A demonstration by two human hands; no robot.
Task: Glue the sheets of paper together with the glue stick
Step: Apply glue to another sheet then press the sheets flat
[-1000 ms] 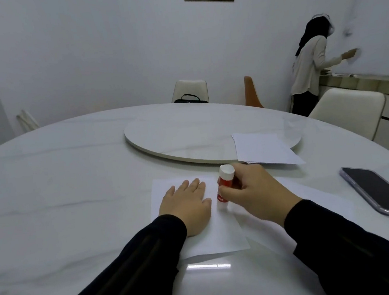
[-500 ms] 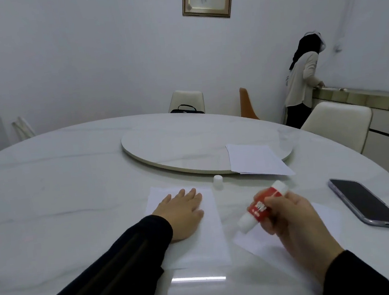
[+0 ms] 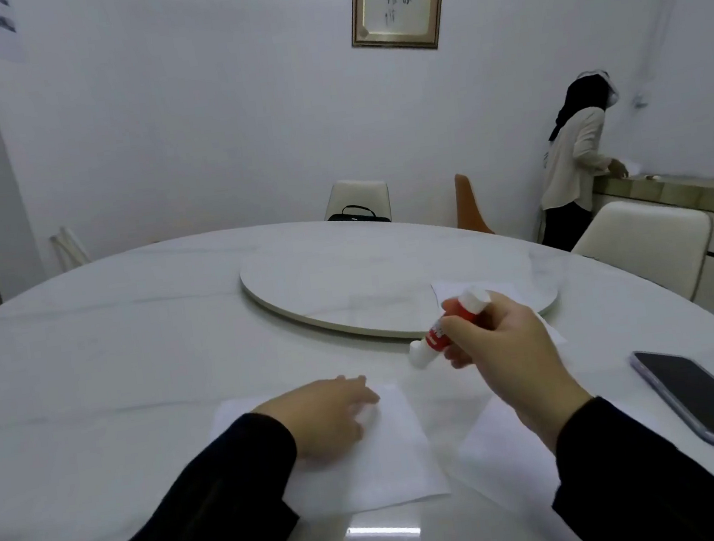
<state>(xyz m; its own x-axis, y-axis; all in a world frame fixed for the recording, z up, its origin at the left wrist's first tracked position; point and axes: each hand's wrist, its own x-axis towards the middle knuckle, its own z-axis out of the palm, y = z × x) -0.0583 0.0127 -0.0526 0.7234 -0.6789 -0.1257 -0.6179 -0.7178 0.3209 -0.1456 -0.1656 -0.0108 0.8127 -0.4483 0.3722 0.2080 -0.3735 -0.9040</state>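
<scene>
My right hand [image 3: 505,355] grips a red and white glue stick [image 3: 446,327] above the table, tilted with its white tip pointing down to the left. My left hand [image 3: 323,416] rests flat on a white sheet of paper [image 3: 394,457] near the table's front edge. A second sheet [image 3: 499,445] lies to the right, partly under my right forearm. A third sheet [image 3: 513,292] lies on the turntable's edge, mostly hidden behind my right hand. The loose cap is hidden from view.
A round marble turntable [image 3: 347,280] sits mid-table. A dark phone [image 3: 708,399] lies at the right. Chairs [image 3: 646,246] stand around the white table [image 3: 90,367]. A person [image 3: 574,165] stands at a counter at the far right.
The cap came off and was left on the table. My right hand lifted the glue stick up and away from the sheets. My left hand stays on the sheet.
</scene>
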